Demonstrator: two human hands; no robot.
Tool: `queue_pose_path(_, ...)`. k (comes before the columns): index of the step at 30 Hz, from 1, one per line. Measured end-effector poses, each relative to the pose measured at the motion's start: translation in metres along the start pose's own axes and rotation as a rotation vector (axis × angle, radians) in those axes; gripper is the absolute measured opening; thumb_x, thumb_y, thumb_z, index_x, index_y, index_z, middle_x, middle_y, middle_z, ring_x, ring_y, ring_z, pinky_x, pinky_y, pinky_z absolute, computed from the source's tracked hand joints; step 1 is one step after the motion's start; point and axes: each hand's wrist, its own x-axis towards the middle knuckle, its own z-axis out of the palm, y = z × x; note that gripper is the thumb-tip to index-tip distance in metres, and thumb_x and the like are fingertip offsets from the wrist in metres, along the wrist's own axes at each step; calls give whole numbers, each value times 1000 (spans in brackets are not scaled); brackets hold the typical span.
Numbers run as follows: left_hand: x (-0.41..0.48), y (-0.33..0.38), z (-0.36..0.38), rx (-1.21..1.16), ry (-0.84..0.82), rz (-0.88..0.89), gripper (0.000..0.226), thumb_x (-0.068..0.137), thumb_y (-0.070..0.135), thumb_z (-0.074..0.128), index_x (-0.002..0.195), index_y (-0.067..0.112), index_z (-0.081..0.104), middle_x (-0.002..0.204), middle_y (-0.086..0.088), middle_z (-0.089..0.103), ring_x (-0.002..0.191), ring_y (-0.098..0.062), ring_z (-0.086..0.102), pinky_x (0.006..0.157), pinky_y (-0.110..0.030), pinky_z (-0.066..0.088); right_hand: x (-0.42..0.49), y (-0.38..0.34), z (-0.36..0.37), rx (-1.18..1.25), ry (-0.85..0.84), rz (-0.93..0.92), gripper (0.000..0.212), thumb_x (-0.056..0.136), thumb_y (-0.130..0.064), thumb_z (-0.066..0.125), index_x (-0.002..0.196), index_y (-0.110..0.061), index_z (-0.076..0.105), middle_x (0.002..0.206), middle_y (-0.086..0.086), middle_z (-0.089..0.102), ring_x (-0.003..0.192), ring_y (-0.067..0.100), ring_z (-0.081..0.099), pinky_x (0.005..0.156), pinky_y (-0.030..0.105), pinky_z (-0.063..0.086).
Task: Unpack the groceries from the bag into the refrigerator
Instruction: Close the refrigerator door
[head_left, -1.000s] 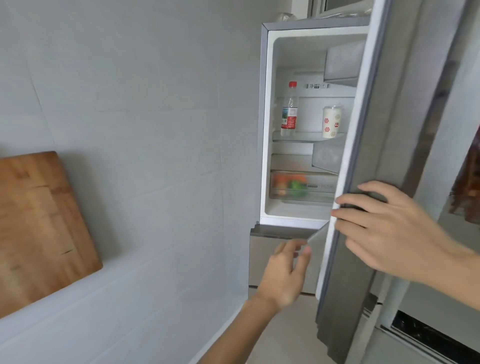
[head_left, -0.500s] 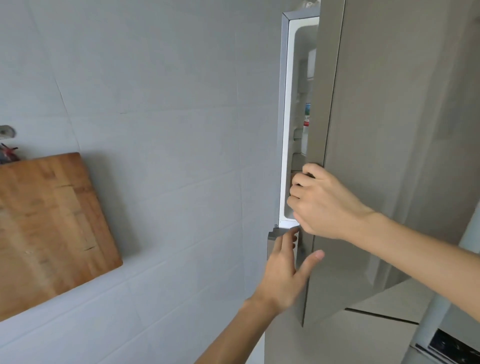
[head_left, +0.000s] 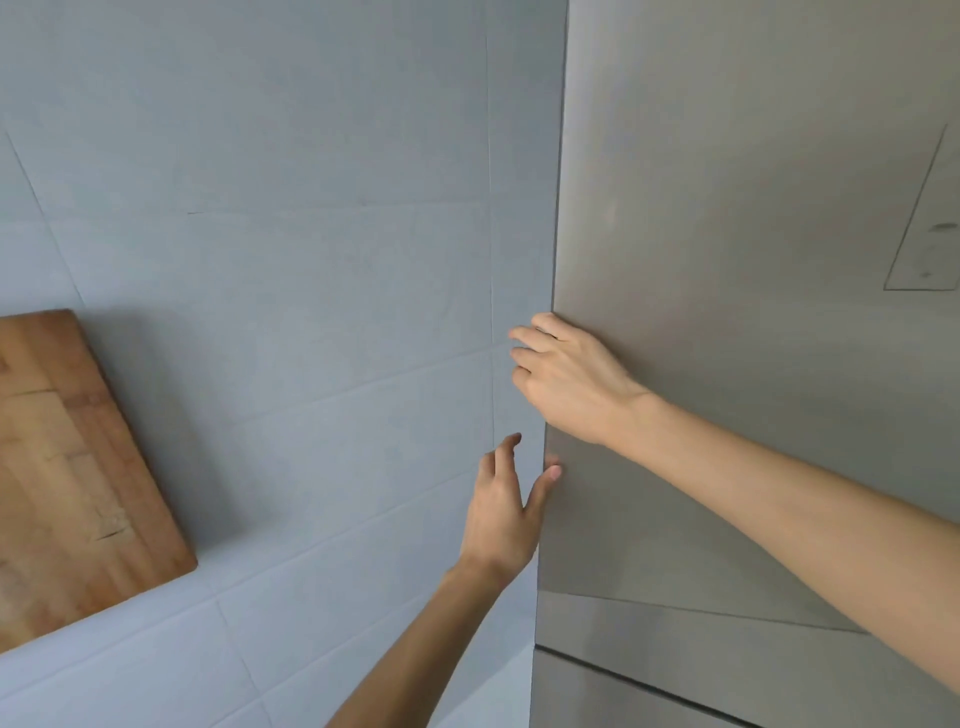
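The grey refrigerator door (head_left: 727, 260) fills the right half of the view and stands closed, so the shelves and groceries inside are hidden. My right hand (head_left: 566, 379) lies against the door's left edge, fingers loosely spread and holding nothing. My left hand (head_left: 506, 514) is just below it with fingers apart, its thumb touching the same edge. No bag is in view.
A grey tiled wall (head_left: 311, 260) runs along the left of the refrigerator. A wooden cutting board (head_left: 67, 478) leans against that wall at the far left. Below the upper door, a seam marks a lower drawer front (head_left: 675, 696).
The refrigerator door has swung fully shut; the bottle, can and vegetables inside are no longer visible. My right hand went from gripping the door edge to resting on it.
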Motion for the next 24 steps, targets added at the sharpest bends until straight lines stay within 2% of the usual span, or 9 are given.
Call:
queue_pose_path(9,72,-18,20,82,7,-14,66,93,53,52,147,22,30,141,-4,43,123,-18,49,95,-27,41,42,33,73,-3,-16,-2,26,87,-4,49,87,-15,73,90,2,72,109,30,56,105,39,37)
queue_pose_path(12,87,-20,24,164,-6,-4,67,94,56,48,147,20,30,143,-6,43,128,-20,47,98,-32,43,48,37,86,3,26,8,25,84,-2,51,77,-15,72,77,0,69,95,28,57,100,38,40)
queue_pose_path(15,95,-23,29,223,-29,-36,67,94,57,46,147,20,29,143,-5,42,130,-21,45,97,-35,44,52,35,91,26,42,1,23,82,-1,53,73,-15,70,72,-1,67,88,27,56,99,38,39)
queue_pose_path(17,89,-23,29,260,-46,-50,66,95,56,44,147,19,29,142,-6,43,131,-23,45,98,-36,45,51,36,88,39,57,12,23,80,1,54,74,-15,70,75,0,68,88,28,57,99,38,40)
queue_pose_path(19,75,-23,24,302,-68,-64,61,97,53,42,146,19,30,140,-9,45,129,-25,47,97,-38,46,43,31,83,109,34,34,24,79,2,53,83,-13,72,83,3,69,94,29,59,106,39,36)
queue_pose_path(21,59,-25,13,344,-100,-73,56,99,49,43,144,18,34,135,-11,49,124,-27,51,95,-40,47,32,16,77,237,-48,48,26,81,-2,53,96,-14,72,95,2,70,103,27,59,116,38,25)
queue_pose_path(22,46,-21,4,371,-131,-78,54,99,47,44,143,17,36,134,-12,51,121,-27,53,95,-40,47,24,4,70,323,-125,72,27,84,-6,53,102,-16,70,101,0,70,106,25,60,116,37,24)
queue_pose_path(24,21,-20,-18,430,-185,-92,50,99,45,47,139,16,44,133,-11,53,118,-27,56,95,-37,47,7,-24,58,451,-232,105,30,89,-10,47,110,-16,68,110,1,70,108,25,62,108,38,34)
